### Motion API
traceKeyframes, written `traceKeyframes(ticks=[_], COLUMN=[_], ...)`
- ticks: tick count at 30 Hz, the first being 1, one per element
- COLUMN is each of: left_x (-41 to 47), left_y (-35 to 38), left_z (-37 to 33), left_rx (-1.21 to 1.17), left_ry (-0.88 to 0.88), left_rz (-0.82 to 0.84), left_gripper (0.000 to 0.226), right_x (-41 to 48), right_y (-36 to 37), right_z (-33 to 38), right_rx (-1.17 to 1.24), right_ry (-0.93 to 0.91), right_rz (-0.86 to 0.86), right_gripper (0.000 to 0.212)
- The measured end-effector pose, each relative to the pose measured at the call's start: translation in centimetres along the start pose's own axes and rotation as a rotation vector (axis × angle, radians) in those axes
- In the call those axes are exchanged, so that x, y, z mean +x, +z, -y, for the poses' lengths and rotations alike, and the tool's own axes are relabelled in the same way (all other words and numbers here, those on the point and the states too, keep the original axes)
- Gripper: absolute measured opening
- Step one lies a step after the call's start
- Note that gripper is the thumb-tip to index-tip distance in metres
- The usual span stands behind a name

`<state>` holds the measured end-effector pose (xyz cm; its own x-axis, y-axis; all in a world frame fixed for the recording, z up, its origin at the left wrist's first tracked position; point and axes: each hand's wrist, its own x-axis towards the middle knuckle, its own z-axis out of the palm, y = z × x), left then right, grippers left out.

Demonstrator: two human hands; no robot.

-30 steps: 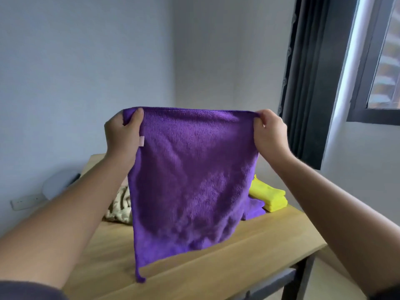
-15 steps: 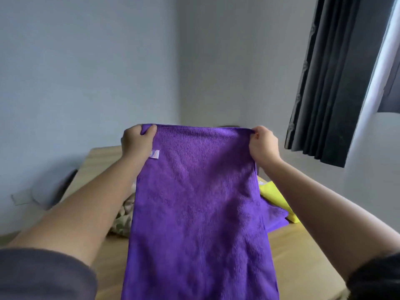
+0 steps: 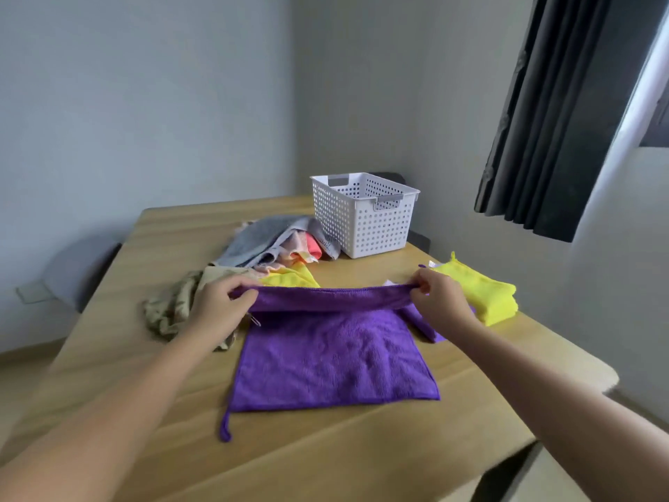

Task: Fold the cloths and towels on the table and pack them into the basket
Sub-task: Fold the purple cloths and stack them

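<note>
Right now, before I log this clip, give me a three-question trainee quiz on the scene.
1. True or false: the purple cloth lies inside the white basket.
2. Which holds the purple cloth's far edge? A) left hand only B) right hand only C) both hands
3. Fill in: the folded yellow cloth lies on the person's ___ side of the purple cloth.
Key: 1 false, it lies on the table; 2 C; 3 right.
</note>
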<state>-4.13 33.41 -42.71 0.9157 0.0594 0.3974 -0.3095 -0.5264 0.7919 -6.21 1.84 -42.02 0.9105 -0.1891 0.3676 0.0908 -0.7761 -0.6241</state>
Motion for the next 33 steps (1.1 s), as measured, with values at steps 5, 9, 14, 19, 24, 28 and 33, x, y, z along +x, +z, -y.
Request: traceKeyframes(ticks=[5, 9, 14, 19, 24, 28, 33], left_x=[-5.0, -7.6, -10.2, -10.5, -9.9, -9.5, -8.2], left_y=[-0.8, -1.8, -2.4, -3.0, -2.2, -1.7, -4.0], left_z=[2.8, 2.8, 5.0, 4.7, 3.6, 2.0, -1.4], left_rx=[0.148, 0.2, 0.405, 0.523, 0.771, 0.649, 0.049], left_ry=[0.189, 0.422, 0.444, 0.462, 0.651, 0.421, 0.239], left_rz=[0.062, 0.087, 0.3, 0.382, 0.411, 0.293, 0.069], left_gripper=[0.036, 0.015, 0.014, 0.029, 0.037, 0.019, 0.023], right_x=[-4.5, -7.4, -10.6, -10.5, -9.9, -9.2, -8.1], right_y=[0.6, -0.1, 0.2, -0.8, -0.1, -0.7, -4.4], right_z=[-2.0, -3.0, -4.6, -4.3, -3.6, -2.2, 0.8], right_rx=[-0.038, -0.039, -0.279, -0.435, -0.653, -0.532, 0.303], right_ry=[-0.055, -0.138, -0.282, -0.435, -0.667, -0.55, -0.137], right_rz=[0.037, 0.001, 0.263, 0.365, 0.305, 0.236, 0.194], right_gripper=[0.018, 0.02, 0.021, 0.029, 0.02, 0.019, 0.015])
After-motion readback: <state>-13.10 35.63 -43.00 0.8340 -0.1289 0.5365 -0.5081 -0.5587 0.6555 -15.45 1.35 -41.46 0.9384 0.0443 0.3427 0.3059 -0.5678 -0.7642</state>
